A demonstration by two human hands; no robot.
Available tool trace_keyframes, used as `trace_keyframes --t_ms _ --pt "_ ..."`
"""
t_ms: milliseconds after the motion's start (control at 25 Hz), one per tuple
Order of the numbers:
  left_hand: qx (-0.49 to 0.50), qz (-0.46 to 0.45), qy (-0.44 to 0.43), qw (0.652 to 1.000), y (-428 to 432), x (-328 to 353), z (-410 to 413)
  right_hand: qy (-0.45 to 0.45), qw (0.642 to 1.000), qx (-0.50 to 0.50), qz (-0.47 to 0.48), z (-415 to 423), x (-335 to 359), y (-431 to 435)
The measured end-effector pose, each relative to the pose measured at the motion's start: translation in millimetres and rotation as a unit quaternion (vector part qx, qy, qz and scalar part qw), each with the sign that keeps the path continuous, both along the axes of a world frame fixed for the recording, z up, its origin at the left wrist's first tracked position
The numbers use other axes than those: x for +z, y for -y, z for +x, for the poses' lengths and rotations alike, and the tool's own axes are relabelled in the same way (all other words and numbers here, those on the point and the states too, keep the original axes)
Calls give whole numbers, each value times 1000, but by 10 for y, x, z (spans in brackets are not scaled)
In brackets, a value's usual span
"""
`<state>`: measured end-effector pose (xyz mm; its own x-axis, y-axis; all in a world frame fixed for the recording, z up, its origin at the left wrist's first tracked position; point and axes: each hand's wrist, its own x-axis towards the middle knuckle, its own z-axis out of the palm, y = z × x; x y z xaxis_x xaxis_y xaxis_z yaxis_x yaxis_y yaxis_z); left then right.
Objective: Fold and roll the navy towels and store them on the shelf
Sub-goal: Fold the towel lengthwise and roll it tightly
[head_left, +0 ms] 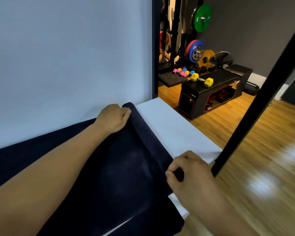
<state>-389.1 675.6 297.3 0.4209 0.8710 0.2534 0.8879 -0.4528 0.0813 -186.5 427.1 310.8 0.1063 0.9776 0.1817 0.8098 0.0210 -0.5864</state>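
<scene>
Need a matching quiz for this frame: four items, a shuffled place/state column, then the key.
1. left hand
2. right hand
3. yellow dumbbell
4. green plate

A. lies on the black bench
B. pinches the near end of the towel roll
C. high up at the back of the room
D. grips the far end of the towel roll

Pairs: 1-D, 2-B, 3-A, 4-C
</scene>
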Motion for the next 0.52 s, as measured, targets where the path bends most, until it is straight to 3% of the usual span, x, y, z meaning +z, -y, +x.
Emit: trace_keyframes --t_ms 120,280,440,520 --pt "51 -5 -46 998 -25 146 229 -119 985 -84 -88 72 -26 -9" --pt "66 14 -148 987 -22 229 520 -67 991 -97 -68 -48 -88 85" --pt "109 -25 -66 991 -47 236 523 -48 993 -92 -62 -66 -89 80" --pt "120 -35 -90 988 -38 232 587 -52 993 -91 -55 -86 -93 93"
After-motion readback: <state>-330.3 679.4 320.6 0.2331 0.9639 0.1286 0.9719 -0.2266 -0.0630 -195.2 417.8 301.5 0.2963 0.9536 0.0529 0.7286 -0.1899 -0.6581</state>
